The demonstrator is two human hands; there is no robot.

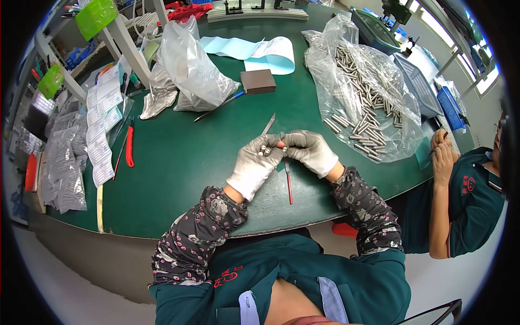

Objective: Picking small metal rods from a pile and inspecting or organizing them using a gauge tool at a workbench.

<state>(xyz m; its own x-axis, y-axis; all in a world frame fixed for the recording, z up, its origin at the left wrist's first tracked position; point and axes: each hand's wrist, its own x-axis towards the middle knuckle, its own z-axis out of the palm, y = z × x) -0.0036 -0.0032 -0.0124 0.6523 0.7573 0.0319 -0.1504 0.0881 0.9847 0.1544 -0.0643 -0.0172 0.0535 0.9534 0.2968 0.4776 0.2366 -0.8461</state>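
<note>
Both my hands wear whitish-grey gloves and meet over the green table. My left hand (252, 167) is closed around several short metal pins (265, 151), whose shiny round ends show between the fingers. My right hand (312, 154) pinches at a single metal pin (285, 149) beside the left fingertips; a bare fingertip shows there. Below the hands lies a slim tool with a red handle (289, 187). A narrow metal blade (268, 124) sticks out above them; whether it belongs to the same tool is hidden.
An open clear bag of loose metal pins (368, 92) lies at the right. A brown block (258, 82), a pen (219, 106) and a filled plastic bag (192, 70) stand farther back. Red-handled pliers (129, 145) and paper sheets (103, 124) lie left. A co-worker's hands (442, 149) are at the right edge.
</note>
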